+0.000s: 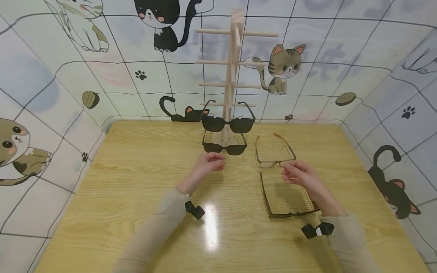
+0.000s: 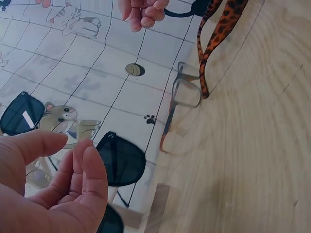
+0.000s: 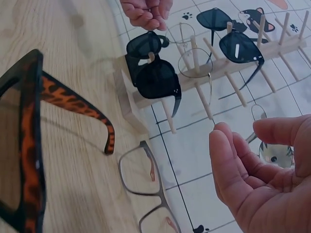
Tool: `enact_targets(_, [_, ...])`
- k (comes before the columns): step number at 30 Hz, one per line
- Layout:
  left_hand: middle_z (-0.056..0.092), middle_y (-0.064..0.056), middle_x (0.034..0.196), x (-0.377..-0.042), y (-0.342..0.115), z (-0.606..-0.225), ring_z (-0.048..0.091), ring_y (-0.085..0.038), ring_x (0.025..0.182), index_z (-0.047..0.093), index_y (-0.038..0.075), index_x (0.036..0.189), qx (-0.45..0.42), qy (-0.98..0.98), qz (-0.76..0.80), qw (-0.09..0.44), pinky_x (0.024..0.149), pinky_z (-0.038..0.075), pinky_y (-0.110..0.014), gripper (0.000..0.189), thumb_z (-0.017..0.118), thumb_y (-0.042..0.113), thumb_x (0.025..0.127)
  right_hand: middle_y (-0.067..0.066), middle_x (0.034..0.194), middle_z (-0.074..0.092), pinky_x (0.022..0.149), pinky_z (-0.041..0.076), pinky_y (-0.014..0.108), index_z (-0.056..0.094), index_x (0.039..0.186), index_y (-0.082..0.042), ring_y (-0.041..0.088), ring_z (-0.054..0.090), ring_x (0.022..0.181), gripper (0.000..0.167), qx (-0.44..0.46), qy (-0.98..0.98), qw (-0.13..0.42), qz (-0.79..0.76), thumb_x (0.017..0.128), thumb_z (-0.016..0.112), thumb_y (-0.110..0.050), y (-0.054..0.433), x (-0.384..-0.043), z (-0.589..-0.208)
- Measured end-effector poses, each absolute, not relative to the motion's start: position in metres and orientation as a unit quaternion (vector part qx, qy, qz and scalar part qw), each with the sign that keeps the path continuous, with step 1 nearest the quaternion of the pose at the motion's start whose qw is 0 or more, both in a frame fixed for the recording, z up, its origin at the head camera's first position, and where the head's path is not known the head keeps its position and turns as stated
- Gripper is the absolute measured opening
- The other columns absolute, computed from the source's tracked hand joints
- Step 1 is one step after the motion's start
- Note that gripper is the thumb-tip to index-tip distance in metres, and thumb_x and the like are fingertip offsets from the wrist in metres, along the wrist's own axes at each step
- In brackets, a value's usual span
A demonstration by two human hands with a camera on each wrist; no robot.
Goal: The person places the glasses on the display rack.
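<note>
The head view is bright, with white glare [image 1: 211, 227] on the bench [image 1: 136, 167] behind and right of the left hand [image 1: 209, 163]; both wrist views are dimmer, softer.

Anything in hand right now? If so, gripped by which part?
Nothing held: the left hand is empty near the rack, and the right hand is empty too.

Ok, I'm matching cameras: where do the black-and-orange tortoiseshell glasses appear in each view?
Head: tortoiseshell glasses, below and right of centre.
Left wrist: top edge, right of centre, cropped.
Right wrist: left edge, cropped.
Shared landmark: grey-framed clear-lensed glasses with orange-brown tips.
</note>
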State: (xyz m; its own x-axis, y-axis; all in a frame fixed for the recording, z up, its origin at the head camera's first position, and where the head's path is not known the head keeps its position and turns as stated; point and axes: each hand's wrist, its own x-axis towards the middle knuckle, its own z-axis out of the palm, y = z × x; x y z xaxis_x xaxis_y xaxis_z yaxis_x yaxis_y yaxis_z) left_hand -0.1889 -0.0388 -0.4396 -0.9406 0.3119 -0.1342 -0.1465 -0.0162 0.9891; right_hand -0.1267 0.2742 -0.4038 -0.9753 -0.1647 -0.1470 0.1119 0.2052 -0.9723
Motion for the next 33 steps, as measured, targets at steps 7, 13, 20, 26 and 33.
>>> enact_targets(7, [0.064, -0.030, 0.090, -0.177, -0.015, -0.450, 0.060, -0.006, 0.063, 0.059, -0.016, 0.106, 0.075, 0.679, 0.707, 0.182, 0.076, 0.056, -0.041, 0.024, 0.060, -0.001, 0.088, 0.000, 0.088, 0.063, 0.071, 0.055, 0.025, 0.059, 0.103, -0.006, 0.011, 0.062, 0.078, 0.018, -0.001, 0.773, 0.097, -0.627, 0.098, 0.052, -0.022, 0.290, -0.113, -0.408])
enact_targets(13, [0.067, -0.015, 0.082, -0.165, 0.004, -0.457, 0.062, -0.009, 0.065, 0.061, -0.013, 0.103, 0.087, 0.674, 0.706, 0.196, 0.076, 0.055, -0.043, 0.020, 0.062, -0.001, 0.087, -0.001, 0.087, 0.064, 0.070, 0.055, 0.024, 0.060, 0.101, -0.010, 0.010, 0.063, 0.077, 0.014, 0.004, 0.780, 0.080, -0.620, 0.098, 0.051, -0.020, 0.303, -0.101, -0.412])
enact_targets(20, [0.067, -0.015, 0.085, -0.157, 0.020, -0.464, 0.063, -0.012, 0.068, 0.063, -0.010, 0.101, 0.110, 0.692, 0.682, 0.209, 0.071, 0.057, -0.036, 0.018, 0.063, 0.001, 0.087, 0.000, 0.091, 0.064, 0.072, 0.055, 0.025, 0.054, 0.111, 0.005, 0.012, 0.064, 0.082, 0.032, 0.032, 0.807, 0.069, -0.586, 0.098, 0.051, -0.023, 0.318, -0.090, -0.419])
enact_targets(26, [0.067, -0.012, 0.081, -0.148, 0.034, -0.470, 0.063, -0.012, 0.066, 0.065, -0.009, 0.099, 0.117, 0.707, 0.663, 0.219, 0.068, 0.057, -0.034, 0.017, 0.065, 0.002, 0.086, -0.005, 0.091, 0.064, 0.072, 0.055, 0.025, 0.060, 0.107, -0.012, 0.009, 0.062, 0.083, 0.015, 0.053, 0.812, 0.049, -0.579, 0.098, 0.052, -0.022, 0.331, -0.082, -0.427])
enact_targets(33, [0.064, -0.005, 0.076, -0.135, 0.050, -0.478, 0.062, -0.012, 0.064, 0.065, -0.007, 0.097, 0.117, 0.720, 0.646, 0.223, 0.062, 0.055, -0.027, 0.017, 0.067, 0.002, 0.082, -0.015, 0.092, 0.062, 0.072, 0.054, 0.022, 0.057, 0.113, 0.001, 0.002, 0.060, 0.084, 0.030, 0.079, 0.835, 0.033, -0.544, 0.097, 0.054, -0.025, 0.342, -0.076, -0.434])
